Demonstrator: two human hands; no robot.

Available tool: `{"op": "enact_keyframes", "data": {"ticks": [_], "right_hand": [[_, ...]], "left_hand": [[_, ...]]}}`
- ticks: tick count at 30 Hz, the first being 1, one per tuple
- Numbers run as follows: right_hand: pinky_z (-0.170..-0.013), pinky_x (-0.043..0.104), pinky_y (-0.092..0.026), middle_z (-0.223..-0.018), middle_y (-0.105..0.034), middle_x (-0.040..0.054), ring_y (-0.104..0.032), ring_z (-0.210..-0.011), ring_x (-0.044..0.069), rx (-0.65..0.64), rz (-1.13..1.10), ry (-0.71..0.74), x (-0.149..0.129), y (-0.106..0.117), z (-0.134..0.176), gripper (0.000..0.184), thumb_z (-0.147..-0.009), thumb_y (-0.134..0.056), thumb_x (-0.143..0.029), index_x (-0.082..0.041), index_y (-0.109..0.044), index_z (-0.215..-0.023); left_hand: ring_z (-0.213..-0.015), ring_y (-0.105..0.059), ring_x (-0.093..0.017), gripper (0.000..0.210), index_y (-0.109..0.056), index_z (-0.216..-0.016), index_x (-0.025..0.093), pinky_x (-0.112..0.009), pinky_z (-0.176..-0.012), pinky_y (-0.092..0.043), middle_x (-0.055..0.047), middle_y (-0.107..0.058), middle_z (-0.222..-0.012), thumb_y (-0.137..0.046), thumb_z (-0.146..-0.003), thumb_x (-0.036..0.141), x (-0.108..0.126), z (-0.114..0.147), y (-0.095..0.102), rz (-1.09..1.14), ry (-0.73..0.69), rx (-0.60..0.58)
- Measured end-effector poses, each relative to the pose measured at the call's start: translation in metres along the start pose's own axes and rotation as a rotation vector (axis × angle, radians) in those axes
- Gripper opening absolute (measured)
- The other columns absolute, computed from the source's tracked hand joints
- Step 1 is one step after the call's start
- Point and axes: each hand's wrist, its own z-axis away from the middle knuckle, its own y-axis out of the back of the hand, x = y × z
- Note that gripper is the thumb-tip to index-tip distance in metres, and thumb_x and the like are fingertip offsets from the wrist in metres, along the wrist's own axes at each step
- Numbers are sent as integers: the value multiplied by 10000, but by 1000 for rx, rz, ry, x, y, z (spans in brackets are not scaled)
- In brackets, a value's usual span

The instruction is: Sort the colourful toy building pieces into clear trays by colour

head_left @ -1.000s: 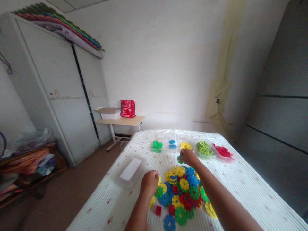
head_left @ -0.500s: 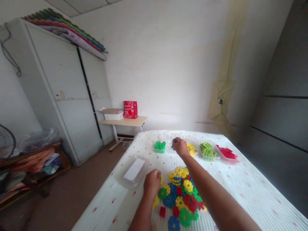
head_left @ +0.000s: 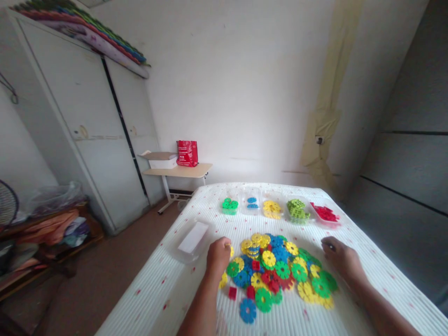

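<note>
My left hand (head_left: pixel 219 255) rests at the left edge of a heap of plastic interlocking discs (head_left: pixel 281 269) in yellow, green, blue and red. Its fingers are closed, and a yellow disc (head_left: pixel 231 251) shows right beside the fingertips; whether it is pinched cannot be seen. To the right of the heap, my right hand (head_left: pixel 341 255) hovers with curled fingers, and nothing shows in them. Small red square blocks (head_left: pixel 232 293) lie at the heap's near left side. A single blue disc (head_left: pixel 248 311) lies nearest to me.
Along the far side stand clear tubs with green discs (head_left: pixel 229 204), blue discs (head_left: pixel 252 205), yellow discs (head_left: pixel 272 207), lime-green pieces (head_left: pixel 297 210) and red pieces (head_left: pixel 325 213). At left lies a clear lid or tray (head_left: pixel 175 242) with a white rectangle (head_left: pixel 193 236).
My right hand has come back from over the blue tub to the right side of the heap, uncovering the blue discs. My left hand stays by the heap. The view has tilted slightly down.
</note>
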Motion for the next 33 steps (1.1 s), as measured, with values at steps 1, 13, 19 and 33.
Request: {"op": "enact_keyframes", "data": {"ticks": [1,13,19,33], "right_hand": [[-563,250,-434,-660,-671,30,-626,-571,174,0,19,-37,10,3,4,244,-682,-420,-386,-214,-581,-748],[-622,262,-423,-765,-682,41,-621,-702,196,19,115,-86,13,-3,8,259,-710,-401,-361,-218,-598,-797],[-616,256,-425,-755,-683,42,-620,-689,191,26,106,-79,13,-3,8,259,-699,-415,-356,-215,-613,-787],[-642,250,-426,-782,-679,34,-621,-723,185,-14,116,-61,11,-3,8,218,-722,-405,-324,-220,-589,-778]], "left_hand": [[-861,-612,-129,275,-665,-916,182,-193,-734,-413,-40,-701,-937,-450,-752,129,0,0,0,2,0,0],[-668,-608,-101,364,-576,-1121,180,-181,-619,-451,-5,-676,-806,-450,-782,132,6,0,-8,199,-65,-11],[-792,-624,-121,372,-572,-1139,163,-195,-730,-478,-23,-680,-906,-433,-795,147,22,4,-24,268,-180,-44],[-1191,-442,-139,517,-554,-1180,268,-233,-1017,-303,18,-485,-1321,-400,-754,20,32,-1,-29,-23,-289,-149]]}}
